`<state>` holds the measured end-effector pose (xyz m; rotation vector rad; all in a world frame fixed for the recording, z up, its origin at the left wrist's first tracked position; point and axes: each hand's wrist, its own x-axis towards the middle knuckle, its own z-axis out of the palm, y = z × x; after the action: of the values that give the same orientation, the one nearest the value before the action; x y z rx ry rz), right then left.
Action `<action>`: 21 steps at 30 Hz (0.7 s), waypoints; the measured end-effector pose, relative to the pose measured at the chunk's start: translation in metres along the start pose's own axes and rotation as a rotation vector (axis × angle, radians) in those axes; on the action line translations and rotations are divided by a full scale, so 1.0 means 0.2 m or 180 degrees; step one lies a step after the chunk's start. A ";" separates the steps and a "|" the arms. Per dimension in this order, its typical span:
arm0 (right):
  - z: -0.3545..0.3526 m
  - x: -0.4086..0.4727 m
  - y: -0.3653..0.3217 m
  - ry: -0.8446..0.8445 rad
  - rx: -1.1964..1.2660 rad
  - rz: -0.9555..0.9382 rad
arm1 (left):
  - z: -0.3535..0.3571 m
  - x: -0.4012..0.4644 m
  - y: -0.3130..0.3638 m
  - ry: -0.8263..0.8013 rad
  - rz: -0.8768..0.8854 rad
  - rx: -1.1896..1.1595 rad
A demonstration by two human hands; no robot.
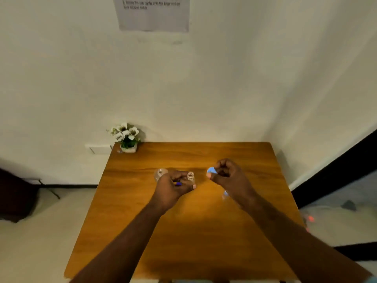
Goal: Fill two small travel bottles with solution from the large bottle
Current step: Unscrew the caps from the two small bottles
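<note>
My left hand [173,186] is closed around a clear bottle [191,177] whose open neck sticks up past my fingers; a bit of blue label shows inside the grip. My right hand [226,175] pinches a light blue cap [212,170] just right of that open neck, a small gap apart. A small clear bottle [160,173] stands on the wooden table [204,231] just behind my left hand. Another clear bottle with a blue cap [225,194] lies mostly hidden under my right wrist.
A small pot of white flowers [126,137] stands at the table's back left corner against the wall. A printed sheet [154,13] hangs on the wall above. Floor drops off on both sides of the table.
</note>
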<state>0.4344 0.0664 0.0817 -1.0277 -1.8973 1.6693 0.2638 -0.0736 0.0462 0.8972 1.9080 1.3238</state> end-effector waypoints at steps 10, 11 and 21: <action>0.29 0.06 0.68 0.0107 -0.1301 0.0374 | 0.18 0.07 -0.51 -0.0209 -0.0282 0.0984; 0.32 0.06 0.71 0.0135 -0.1431 0.0367 | 0.19 0.08 -0.55 -0.0218 -0.0260 0.1065; 0.46 0.13 0.95 0.0123 -0.1983 0.0358 | 0.24 0.15 -0.78 -0.0131 -0.0269 0.1359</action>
<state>0.3989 0.0264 -0.1241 -1.3975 -2.4365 1.1032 0.2593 -0.0647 -0.1187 1.0233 2.2115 0.8531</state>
